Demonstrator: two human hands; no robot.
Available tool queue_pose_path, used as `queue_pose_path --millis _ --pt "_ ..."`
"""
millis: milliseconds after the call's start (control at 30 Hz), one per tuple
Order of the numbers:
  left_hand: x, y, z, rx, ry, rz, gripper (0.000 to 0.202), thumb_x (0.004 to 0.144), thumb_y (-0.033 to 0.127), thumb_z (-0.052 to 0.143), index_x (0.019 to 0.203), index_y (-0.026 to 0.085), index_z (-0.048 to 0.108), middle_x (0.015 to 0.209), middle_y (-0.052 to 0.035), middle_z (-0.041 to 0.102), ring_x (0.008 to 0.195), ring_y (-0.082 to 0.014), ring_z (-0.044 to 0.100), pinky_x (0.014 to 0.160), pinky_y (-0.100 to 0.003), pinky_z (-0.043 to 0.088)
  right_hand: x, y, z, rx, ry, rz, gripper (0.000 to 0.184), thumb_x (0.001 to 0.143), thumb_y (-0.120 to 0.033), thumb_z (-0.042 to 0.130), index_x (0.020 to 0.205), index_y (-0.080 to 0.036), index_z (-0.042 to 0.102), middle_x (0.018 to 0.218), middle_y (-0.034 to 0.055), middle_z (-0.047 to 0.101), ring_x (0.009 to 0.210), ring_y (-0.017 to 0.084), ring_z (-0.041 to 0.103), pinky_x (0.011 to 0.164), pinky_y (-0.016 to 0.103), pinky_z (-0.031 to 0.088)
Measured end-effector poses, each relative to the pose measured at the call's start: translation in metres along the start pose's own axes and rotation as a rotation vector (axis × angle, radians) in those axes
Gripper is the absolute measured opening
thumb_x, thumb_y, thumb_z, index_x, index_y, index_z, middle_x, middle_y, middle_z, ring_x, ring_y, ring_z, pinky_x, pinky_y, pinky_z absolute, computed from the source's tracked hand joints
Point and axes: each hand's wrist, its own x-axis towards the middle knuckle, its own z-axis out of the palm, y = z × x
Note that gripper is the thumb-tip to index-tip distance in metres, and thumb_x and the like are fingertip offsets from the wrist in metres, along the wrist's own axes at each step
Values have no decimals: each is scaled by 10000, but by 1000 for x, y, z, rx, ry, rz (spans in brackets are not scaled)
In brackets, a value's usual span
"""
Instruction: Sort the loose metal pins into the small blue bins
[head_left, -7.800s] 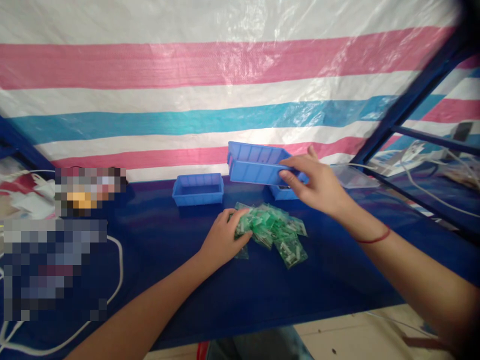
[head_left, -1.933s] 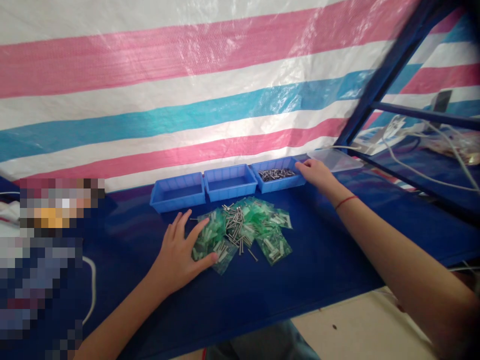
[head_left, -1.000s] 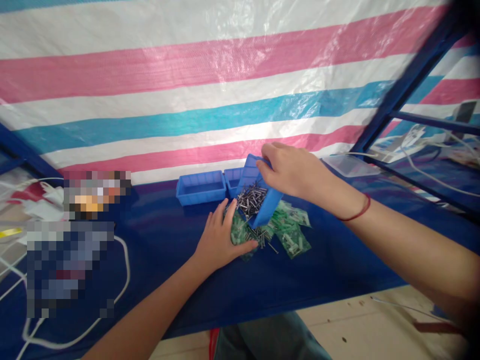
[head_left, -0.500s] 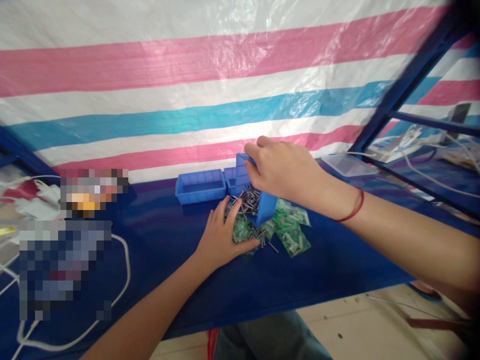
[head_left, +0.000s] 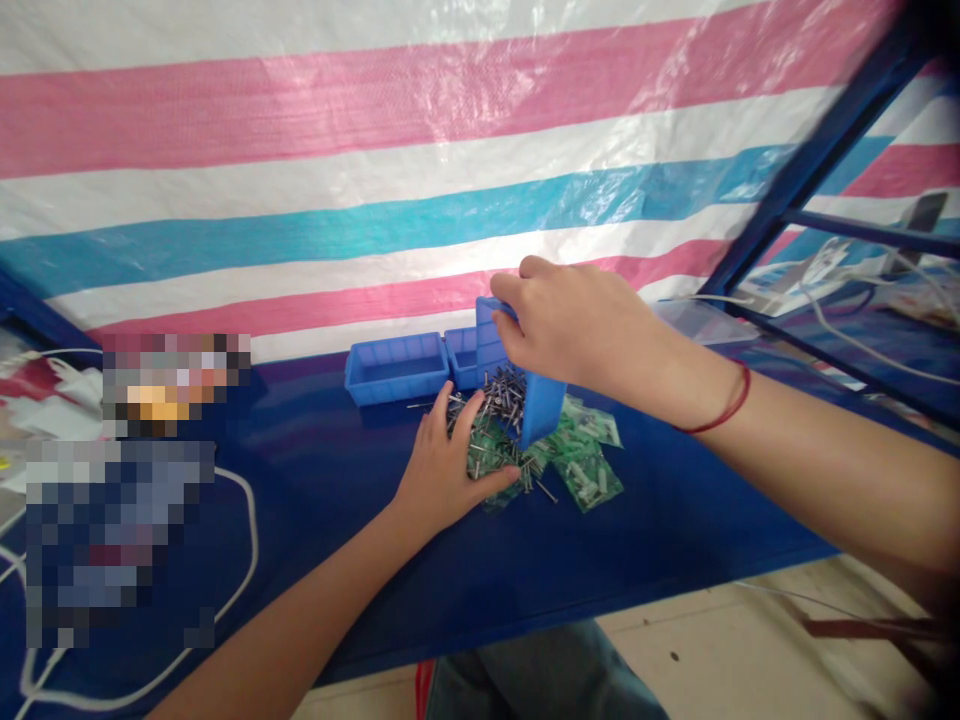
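My right hand (head_left: 566, 315) grips the upper edge of a blue plastic bin (head_left: 544, 408), which is tipped steeply on its side with its mouth toward the left. Screws (head_left: 504, 395) spill from it onto a heap of small green-and-clear plastic packets (head_left: 491, 447). Beside the heap, on its left, my left hand (head_left: 442, 462) lies with fingers spread, thumb at the front and fingertips against the pile. Several screws are scattered over the packets near the thumb. More packets (head_left: 589, 475) with pale pieces inside lie right of the bin.
Behind the hands stand a blue bin (head_left: 397, 368) and a second one (head_left: 461, 358), partly covered by the tilted bin. A white cable (head_left: 253, 530) loops across the blue table (head_left: 600, 570) at left. A clear plastic lid or tray (head_left: 705, 322) sits at back right, near the blue metal frame (head_left: 795, 180).
The bin in my right hand has tipped further and risen slightly, and more screws have slid out onto the packets. My left hand stays spread at the heap.
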Motion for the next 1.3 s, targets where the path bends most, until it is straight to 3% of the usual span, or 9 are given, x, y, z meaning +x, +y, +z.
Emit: queue_pose_path --millis 200,400,533,733,1000,1100,1300 --pt "-1 1 -2 20 -15 9 871 770 664 554 1454 209 267 1541 -213 79 1418 -381 175 1089 -580 265 0 3 -1 -40 -50 -16 350 906 -288 343 1065 -149 622 987 162 618 755 262 614 553 324 337" --pt "6 8 -2 126 -39 58 764 786 677 516 1429 308 331 1552 -139 182 1411 -382 193 1047 -669 235 0 2 0 -59 -8 -25 335 911 -279 349 1044 -149 627 961 155 621 734 256 619 523 309 312" --pt "12 11 2 128 -18 111 785 811 659 494 1455 263 280 1544 -142 223 1408 -349 219 1071 -631 241 -1 -1 -2 -54 -4 -43 338 919 -297 357 1067 -155 626 980 158 616 756 257 615 534 310 321" --pt "12 9 5 141 -4 180 572 888 542 461 1402 306 376 1510 -134 291 1377 -322 300 1083 -596 246 3 -8 -1 -55 2 -73 333 921 -281 356 1069 -159 629 971 153 612 772 253 610 540 305 321" --pt "11 7 8 85 92 182 587 849 535 528 1314 180 478 1437 -197 325 1371 -332 294 1091 -502 302 5 -9 -1 -65 -4 -82 331 918 -281 365 1080 -166 630 967 155 611 770 251 603 534 303 310" --pt "11 7 9 93 83 202 624 841 546 532 1348 195 440 1488 -185 264 1404 -345 223 1107 -528 268 5 -10 -1 -76 -3 -83 321 921 -266 364 1074 -167 629 977 153 611 779 247 596 533 299 302" --pt "12 9 8 125 18 196 551 874 522 496 1360 268 450 1492 -123 328 1396 -335 254 1107 -563 239 5 -11 0 -87 -7 -95 337 925 -261 344 1081 -169 629 991 155 606 797 250 588 538 303 295"
